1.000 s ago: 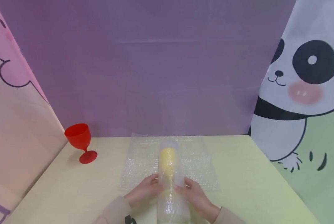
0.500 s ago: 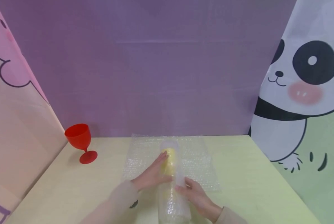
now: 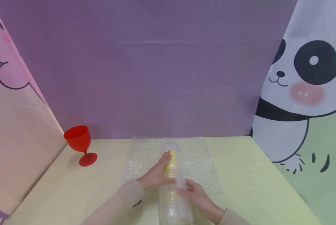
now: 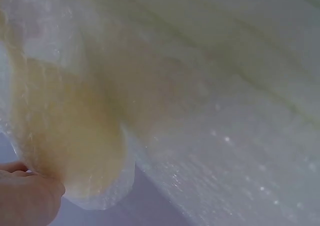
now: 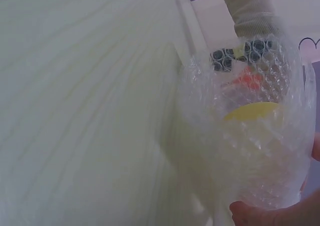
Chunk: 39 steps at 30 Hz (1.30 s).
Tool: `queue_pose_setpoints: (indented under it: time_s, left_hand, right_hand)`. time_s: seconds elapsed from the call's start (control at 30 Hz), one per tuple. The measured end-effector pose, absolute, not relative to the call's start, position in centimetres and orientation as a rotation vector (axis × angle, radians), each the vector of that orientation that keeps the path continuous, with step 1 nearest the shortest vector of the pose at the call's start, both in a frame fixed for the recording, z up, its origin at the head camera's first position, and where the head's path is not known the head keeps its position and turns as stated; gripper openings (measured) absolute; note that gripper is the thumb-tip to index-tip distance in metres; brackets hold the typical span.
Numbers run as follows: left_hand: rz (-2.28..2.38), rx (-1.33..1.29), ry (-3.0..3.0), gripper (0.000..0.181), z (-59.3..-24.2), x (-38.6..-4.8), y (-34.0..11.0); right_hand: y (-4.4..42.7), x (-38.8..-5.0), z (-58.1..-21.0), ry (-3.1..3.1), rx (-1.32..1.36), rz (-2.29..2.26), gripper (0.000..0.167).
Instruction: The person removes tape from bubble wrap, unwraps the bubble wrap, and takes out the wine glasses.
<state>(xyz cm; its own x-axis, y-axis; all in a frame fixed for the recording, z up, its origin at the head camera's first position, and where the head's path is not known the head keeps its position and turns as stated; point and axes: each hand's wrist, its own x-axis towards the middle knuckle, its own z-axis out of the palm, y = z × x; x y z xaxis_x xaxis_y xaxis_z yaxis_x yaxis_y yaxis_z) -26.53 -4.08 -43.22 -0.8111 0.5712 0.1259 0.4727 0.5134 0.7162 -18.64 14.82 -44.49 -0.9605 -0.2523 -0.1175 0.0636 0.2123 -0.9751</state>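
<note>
A roll of clear bubble wrap (image 3: 174,209) lies lengthwise in front of me, wound around a yellow goblet-shaped thing (image 4: 70,131) whose details are blurred by the wrap. My left hand (image 3: 156,173) rests on the roll's left side and top over the yellow part, fingers straight and pointing away, thumb spread across the wrap. Lower down, my right hand (image 3: 197,197) grips the roll's right side, thumb on top and fingers along the side. The right wrist view looks into the roll's end, where a yellow edge (image 5: 255,111) shows through the bubbles.
A flat sheet of bubble wrap (image 3: 201,165) extends under and beyond the roll to the table's back edge. At the back left a red goblet (image 3: 79,142) stands on the pale table (image 3: 249,175). Printed cloth walls enclose the table, purple backdrop (image 3: 156,78) behind.
My left hand has moved up and away along the roll, from its side onto the yellow part, fingers now stretched out. The right hand has stayed in place.
</note>
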Motion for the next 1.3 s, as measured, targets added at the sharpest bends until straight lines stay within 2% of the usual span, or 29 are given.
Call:
queue_pose_setpoints:
  time_s: [0.43,0.57,0.7,1.03,1.3]
  left_hand:
    - [1.246,0.945,2.621,0.104,-44.1,-27.0,-3.8]
    - [1.242,0.948,2.630,0.104,-44.2,-26.8,-3.8]
    - [1.226,0.947,2.650,0.103,-44.3,-26.7,-3.8]
    - [1.193,0.965,2.667,0.103,-44.3,-26.6,-3.8]
    - [1.194,0.992,2.663,0.105,-44.7,-26.7,-4.0]
  right_hand:
    - [15.2,-19.5,-44.1,2.461,-0.207,-1.725,0.067]
    - [14.7,-20.9,-43.7,2.671,-0.214,-1.813,0.053]
    - [13.7,-22.7,-43.5,2.847,-0.354,-1.830,0.034]
    - [13.0,-24.8,-44.3,3.062,-0.518,-1.569,0.034]
    - [14.0,-25.2,-44.6,3.088,-0.715,-1.516,0.010]
